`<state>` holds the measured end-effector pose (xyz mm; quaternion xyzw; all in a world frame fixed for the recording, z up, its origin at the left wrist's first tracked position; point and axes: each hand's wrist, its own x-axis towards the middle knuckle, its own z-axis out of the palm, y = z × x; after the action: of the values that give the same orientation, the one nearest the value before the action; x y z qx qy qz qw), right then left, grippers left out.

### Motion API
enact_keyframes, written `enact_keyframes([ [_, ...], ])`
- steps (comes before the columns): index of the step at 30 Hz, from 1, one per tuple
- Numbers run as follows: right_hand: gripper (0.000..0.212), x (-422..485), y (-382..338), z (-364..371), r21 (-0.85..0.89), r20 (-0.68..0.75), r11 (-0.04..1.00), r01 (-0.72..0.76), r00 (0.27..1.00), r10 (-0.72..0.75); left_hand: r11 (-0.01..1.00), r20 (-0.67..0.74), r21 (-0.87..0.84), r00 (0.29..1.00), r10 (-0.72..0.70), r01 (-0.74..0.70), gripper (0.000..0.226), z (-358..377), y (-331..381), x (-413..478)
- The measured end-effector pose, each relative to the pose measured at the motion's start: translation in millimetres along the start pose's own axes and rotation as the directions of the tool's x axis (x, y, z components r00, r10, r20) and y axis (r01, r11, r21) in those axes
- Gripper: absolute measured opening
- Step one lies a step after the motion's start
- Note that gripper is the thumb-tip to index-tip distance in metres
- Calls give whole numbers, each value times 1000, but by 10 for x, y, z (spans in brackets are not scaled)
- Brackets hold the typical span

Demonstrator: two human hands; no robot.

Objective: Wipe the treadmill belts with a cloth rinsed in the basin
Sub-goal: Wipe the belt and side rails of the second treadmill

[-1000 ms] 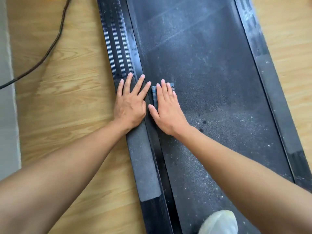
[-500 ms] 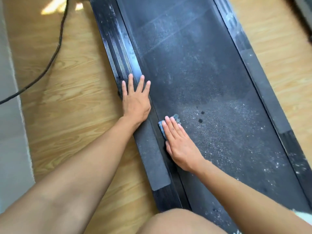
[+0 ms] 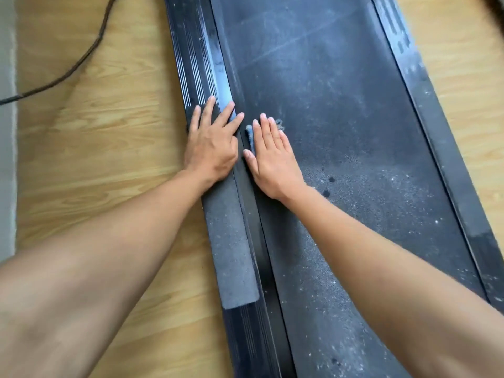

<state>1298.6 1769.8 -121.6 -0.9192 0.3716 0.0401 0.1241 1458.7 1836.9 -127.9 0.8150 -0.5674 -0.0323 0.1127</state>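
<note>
A black treadmill belt [image 3: 341,118] runs up the middle of the view, dusty with white specks near me and smeared farther up. My right hand [image 3: 270,156] lies flat on the belt's left edge, pressing a small grey-blue cloth [image 3: 278,126] that shows only past my fingertips and by my thumb. My left hand [image 3: 211,143] rests flat with fingers spread on the treadmill's left side rail [image 3: 231,255], holding nothing. The two hands sit side by side, almost touching.
A wooden floor [image 3: 109,159] lies on both sides of the treadmill. A dark cable [image 3: 79,64] curves across the floor at the upper left. A grey strip [image 3: 6,132] runs along the left edge. The right side rail [image 3: 436,132] borders the belt.
My right hand has slid the cloth forward along the belt's left edge, from nearer me to level with my left hand. The left hand has stayed on the rail.
</note>
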Motion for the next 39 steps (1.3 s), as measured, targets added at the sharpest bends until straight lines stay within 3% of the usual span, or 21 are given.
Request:
enact_keyframes([
  [2, 64, -15, 90, 13, -8, 21, 998, 69, 997, -69, 1000, 11, 11, 1000, -2, 2, 71, 6, 0, -5],
  [5, 68, -745, 169, 101, 9, 18, 990, 141, 990, -141, 999, 63, 45, 998, -9, 6, 73, -51, 10, -40],
  [9, 70, -2344, 129, 244, 28, 111, 998, 62, 992, -65, 990, 70, 6, 987, -143, 143, 71, -83, 257, -68],
  [11, 76, -2529, 92, 281, 19, 144, 1000, 9, 990, -12, 984, 51, 67, 984, -171, 168, 70, -27, 367, -110],
  [19, 85, -19, 11, -16, -29, -6, 994, -101, 995, 101, 984, -24, -13, 984, -176, 176, 72, 14, 337, -79],
  [22, 76, 73, 111, -43, -34, 11, 999, -29, 1000, 30, 984, -37, -10, 983, -179, 179, 70, 5, 339, -75],
  [25, 71, -855, 215, 68, -46, 34, 998, 47, 998, -46, 984, -32, 7, 984, -175, 175, 69, -10, 341, -84],
  [29, 84, -2684, 132, 292, -111, 86, 994, -11, 996, 21, 986, -13, 24, 986, -165, 165, 70, -15, 347, -88],
  [31, 90, -2910, 109, 352, -116, 128, 992, -42, 990, 57, 985, -10, 26, 986, -169, 170, 71, -19, 335, -84],
  [39, 80, -331, -52, 68, -81, 17, 995, -54, 998, 56, 980, -36, -68, 982, -187, 185, 72, -14, 327, -78],
])
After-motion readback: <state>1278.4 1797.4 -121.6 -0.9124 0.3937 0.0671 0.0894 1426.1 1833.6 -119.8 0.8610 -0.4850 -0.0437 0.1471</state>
